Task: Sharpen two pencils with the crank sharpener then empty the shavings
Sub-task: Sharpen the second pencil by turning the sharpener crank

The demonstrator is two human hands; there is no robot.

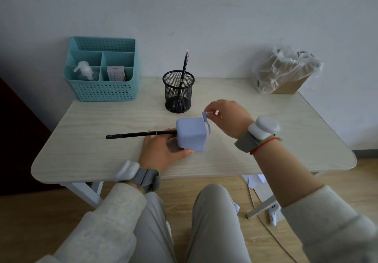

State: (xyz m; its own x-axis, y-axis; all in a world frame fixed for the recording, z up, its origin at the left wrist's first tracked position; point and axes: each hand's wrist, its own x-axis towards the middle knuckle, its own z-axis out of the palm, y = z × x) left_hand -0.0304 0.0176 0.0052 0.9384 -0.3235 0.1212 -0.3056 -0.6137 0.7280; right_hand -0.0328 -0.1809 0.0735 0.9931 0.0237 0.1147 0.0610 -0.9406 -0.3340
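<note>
A pale lilac crank sharpener (191, 134) stands near the middle of the light wooden table (106, 119). A black pencil (141, 134) sticks out of its left face and lies level, pointing left. My left hand (161, 151) grips the sharpener's lower left side, thumb along the front. My right hand (225, 117) pinches the crank handle (204, 115) at the sharpener's upper right. A second black pencil (184, 72) stands tilted in the black mesh cup (178, 92) behind the sharpener.
A teal divided organiser (103, 91) with a pump bottle and a small box sits at the back left. At the back right a cardboard box lined with a clear plastic bag (284, 72) leans against the wall. Cables and a small white device lie on the floor.
</note>
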